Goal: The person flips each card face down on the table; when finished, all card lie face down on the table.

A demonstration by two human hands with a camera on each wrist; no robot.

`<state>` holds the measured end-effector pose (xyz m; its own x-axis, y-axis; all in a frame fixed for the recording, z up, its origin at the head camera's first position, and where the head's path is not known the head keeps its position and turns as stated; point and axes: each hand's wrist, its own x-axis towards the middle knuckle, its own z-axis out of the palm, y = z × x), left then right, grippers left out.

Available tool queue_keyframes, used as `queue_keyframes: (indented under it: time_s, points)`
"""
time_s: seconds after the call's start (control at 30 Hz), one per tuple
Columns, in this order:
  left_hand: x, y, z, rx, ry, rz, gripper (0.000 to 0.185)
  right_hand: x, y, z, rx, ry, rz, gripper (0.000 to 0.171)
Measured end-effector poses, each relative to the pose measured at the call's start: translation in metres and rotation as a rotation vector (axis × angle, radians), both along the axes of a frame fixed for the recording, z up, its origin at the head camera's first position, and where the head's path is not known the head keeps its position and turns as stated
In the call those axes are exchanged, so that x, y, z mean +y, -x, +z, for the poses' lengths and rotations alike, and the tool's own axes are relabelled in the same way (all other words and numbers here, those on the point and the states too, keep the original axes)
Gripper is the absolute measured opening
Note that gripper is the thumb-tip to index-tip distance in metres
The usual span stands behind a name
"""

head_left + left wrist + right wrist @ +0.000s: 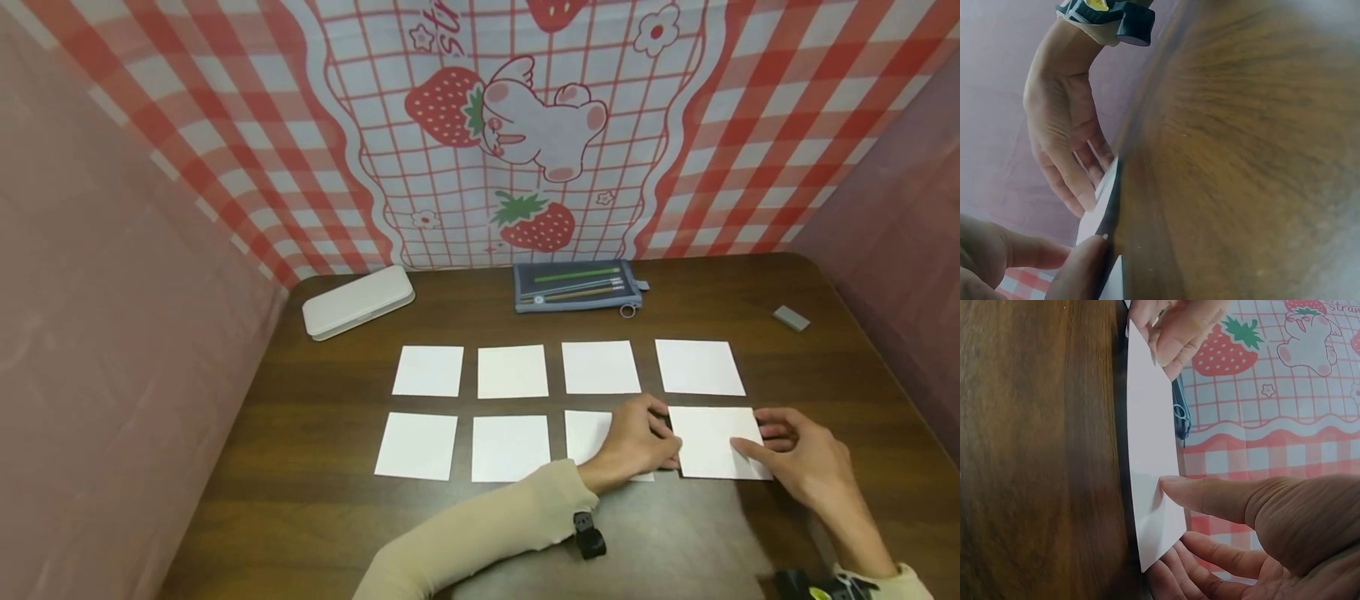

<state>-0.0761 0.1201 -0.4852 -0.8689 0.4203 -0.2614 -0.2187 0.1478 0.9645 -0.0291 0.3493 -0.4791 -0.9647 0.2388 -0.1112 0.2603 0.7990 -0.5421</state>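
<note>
A white paper card [708,442] at the right end of the nearer row lies between the two hands. My left hand [632,437] holds its left edge with thumb and fingertips, and covers part of the neighbouring white card [587,429]. My right hand [812,460] grips the right side. In the right wrist view the right thumb [1210,495] lies on top of the card [1149,425], while the other fingers are at and below its edge. A dark shadow runs along the card's edge there.
Several more white cards [513,448] lie in two rows on the brown wooden table [300,442]. Behind them are a white case [358,302], a blue pencil pouch [577,286] with pencils, and a small grey block [791,318]. A red-checked strawberry cloth [540,108] hangs at the back.
</note>
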Motion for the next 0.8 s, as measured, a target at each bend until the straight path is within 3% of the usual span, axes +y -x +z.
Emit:
queue_keyframes:
  time_s: [0.2, 0.43, 0.57, 0.8]
  points:
    - [-0.001, 0.000, 0.005, 0.013, 0.054, -0.031, 0.036, 0.003, 0.002, -0.001, -0.012, -0.005, 0.013, 0.065]
    - [-0.006, 0.001, 0.011, 0.110, 0.152, -0.115, 0.037, 0.006, 0.005, -0.001, -0.021, -0.007, 0.018, 0.065]
    - [-0.010, 0.003, 0.013, 0.121, 0.171, -0.140, 0.035, 0.008, 0.007, -0.001, -0.021, -0.006, 0.025, 0.066]
    - [-0.012, 0.001, 0.012, 0.170, 0.183, -0.153, 0.049, 0.009, 0.006, -0.002, -0.010, 0.003, 0.040, 0.064]
